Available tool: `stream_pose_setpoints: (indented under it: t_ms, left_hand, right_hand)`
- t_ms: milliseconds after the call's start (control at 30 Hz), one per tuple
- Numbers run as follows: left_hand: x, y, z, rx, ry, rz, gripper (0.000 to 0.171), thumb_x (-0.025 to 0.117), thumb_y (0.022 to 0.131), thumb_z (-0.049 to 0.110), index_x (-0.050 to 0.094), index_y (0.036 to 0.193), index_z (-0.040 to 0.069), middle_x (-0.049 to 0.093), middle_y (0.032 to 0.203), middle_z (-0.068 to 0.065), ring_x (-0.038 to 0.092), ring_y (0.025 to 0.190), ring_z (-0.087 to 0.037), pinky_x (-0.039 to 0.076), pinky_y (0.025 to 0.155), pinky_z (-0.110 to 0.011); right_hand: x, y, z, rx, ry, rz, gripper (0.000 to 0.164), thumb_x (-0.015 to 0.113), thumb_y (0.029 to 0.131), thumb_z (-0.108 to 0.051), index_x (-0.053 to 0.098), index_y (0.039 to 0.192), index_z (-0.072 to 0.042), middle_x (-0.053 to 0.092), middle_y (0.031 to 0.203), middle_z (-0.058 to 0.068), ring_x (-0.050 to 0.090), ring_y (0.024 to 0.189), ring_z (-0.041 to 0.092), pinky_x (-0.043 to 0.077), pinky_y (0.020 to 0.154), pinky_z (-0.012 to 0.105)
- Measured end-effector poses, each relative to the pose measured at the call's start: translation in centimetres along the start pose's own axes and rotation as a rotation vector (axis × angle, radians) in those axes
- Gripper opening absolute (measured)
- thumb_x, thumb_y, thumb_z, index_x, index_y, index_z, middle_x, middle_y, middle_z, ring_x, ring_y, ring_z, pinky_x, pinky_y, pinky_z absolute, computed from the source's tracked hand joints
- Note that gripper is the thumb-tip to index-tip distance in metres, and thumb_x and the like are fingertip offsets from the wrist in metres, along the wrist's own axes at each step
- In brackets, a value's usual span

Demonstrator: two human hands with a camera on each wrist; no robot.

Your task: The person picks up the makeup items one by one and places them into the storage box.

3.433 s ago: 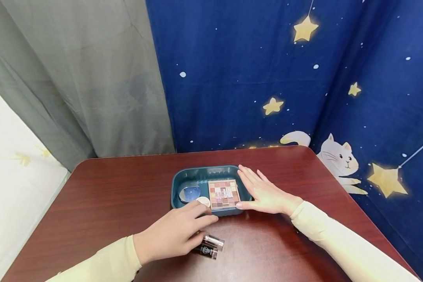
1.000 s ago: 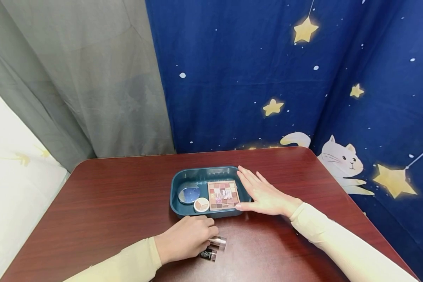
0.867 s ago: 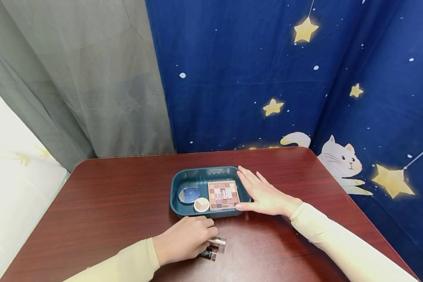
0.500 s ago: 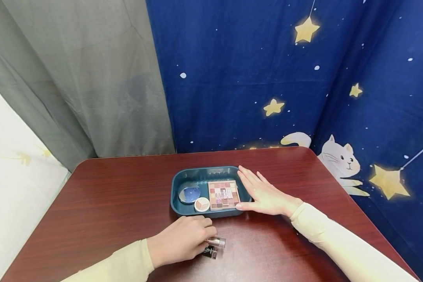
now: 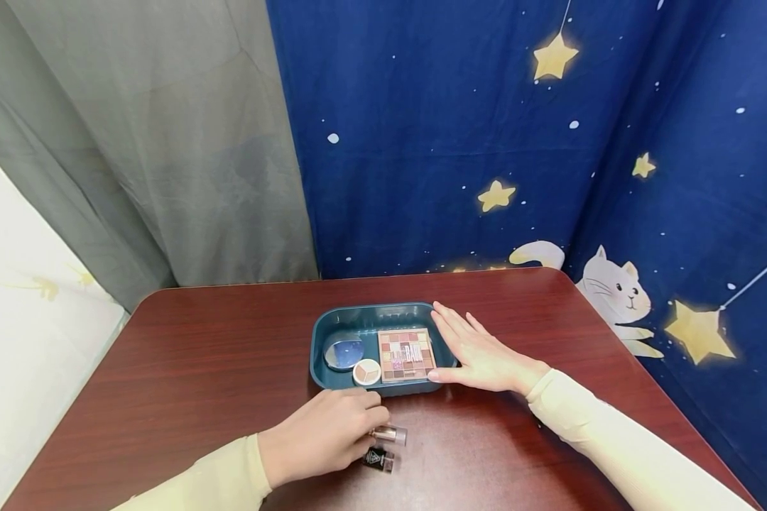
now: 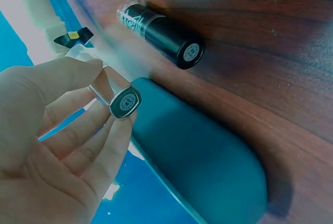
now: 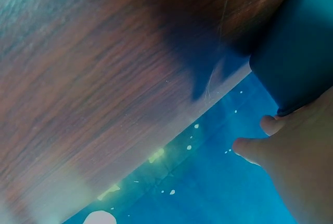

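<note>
My left hand (image 5: 328,434) is in front of the tray and pinches a shiny metallic lipstick tube (image 6: 115,92) between thumb and fingers; its clear end (image 5: 393,434) sticks out to the right in the head view. A black lipstick tube (image 6: 165,35) lies on the table just beside it, partly covered by the hand in the head view. My right hand (image 5: 479,351) rests with straight fingers on the right end of a dark teal tray (image 5: 383,309). Inside the tray are an eyeshadow palette (image 5: 406,355), a small round three-colour compact (image 5: 366,372) and an oval mirror-like item (image 5: 344,353).
The reddish-brown wooden table (image 5: 224,355) has its far edge against a grey curtain (image 5: 185,142) and a blue starry curtain (image 5: 434,142). A white surface (image 5: 32,341) borders the table on the left.
My left hand has come away from the round compact at the tray's front, uncovering it, and has taken hold of the metallic lipstick. The right hand stays on the tray.
</note>
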State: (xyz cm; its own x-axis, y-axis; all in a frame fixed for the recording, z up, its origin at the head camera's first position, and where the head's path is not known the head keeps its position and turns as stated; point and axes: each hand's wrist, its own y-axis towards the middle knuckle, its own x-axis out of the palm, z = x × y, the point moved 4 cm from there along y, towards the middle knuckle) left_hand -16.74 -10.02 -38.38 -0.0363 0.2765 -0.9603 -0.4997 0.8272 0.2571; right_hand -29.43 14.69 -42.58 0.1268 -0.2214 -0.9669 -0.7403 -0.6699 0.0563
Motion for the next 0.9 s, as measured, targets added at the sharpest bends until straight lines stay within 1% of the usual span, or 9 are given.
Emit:
stream_pose_setpoints:
  t_ms: [233,367,533,767,900]
  left_hand:
    - [-0.7,0.1,-0.2,-0.020,-0.020,0.003,0.018,0.081,0.085,0.018,0.067,0.096,0.022,0.055,0.083,0.013,0.050,0.074,-0.001,0.045,0.065,-0.016]
    - [-1.2,0.1,-0.3,-0.046,-0.026,-0.012,0.018,0.080,0.087,0.018,0.068,0.100,0.022,0.059,0.086,0.012,0.053,0.077,-0.002,0.048,0.067,-0.019]
    - [-1.8,0.2,-0.7,-0.073,-0.003,-0.013,0.019,0.079,0.087,0.018,0.069,0.103,0.023,0.061,0.091,0.011,0.056,0.081,-0.003,0.052,0.071,-0.023]
    - [-2.7,0.5,-1.4,-0.049,0.045,0.024,0.018,0.079,0.084,0.016,0.070,0.099,0.021,0.057,0.086,0.011,0.054,0.076,-0.003,0.051,0.065,-0.024]
    - [-3.3,0.6,-2.0,-0.046,0.059,0.034,0.020,0.080,0.082,0.015,0.070,0.098,0.021,0.058,0.086,0.011,0.056,0.077,-0.004,0.053,0.067,-0.026]
  right_hand:
    - [0.1,0.0,0.1,0.000,-0.007,0.001,0.112,0.043,0.086,-0.083,0.011,0.162,-0.008,-0.007,0.168,-0.004,0.002,0.154,0.016,0.003,0.120,0.053]
    - [0.2,0.0,0.3,-0.001,-0.018,0.001,0.112,0.043,0.086,-0.083,0.010,0.162,-0.008,-0.007,0.168,-0.004,0.002,0.154,0.016,0.003,0.121,0.053]
    - [0.2,0.0,0.2,0.001,-0.018,-0.001,0.112,0.043,0.086,-0.083,0.010,0.162,-0.008,-0.008,0.168,-0.004,0.002,0.153,0.016,0.004,0.120,0.053]
    - [0.0,0.0,0.1,-0.008,-0.009,0.008,0.112,0.045,0.086,-0.082,0.012,0.162,-0.007,-0.005,0.168,-0.003,0.005,0.154,0.018,0.006,0.120,0.055]
    - [0.1,0.0,0.0,-0.002,-0.003,0.001,0.112,0.045,0.086,-0.083,0.011,0.162,-0.008,-0.006,0.168,-0.003,0.004,0.154,0.017,0.004,0.121,0.053]
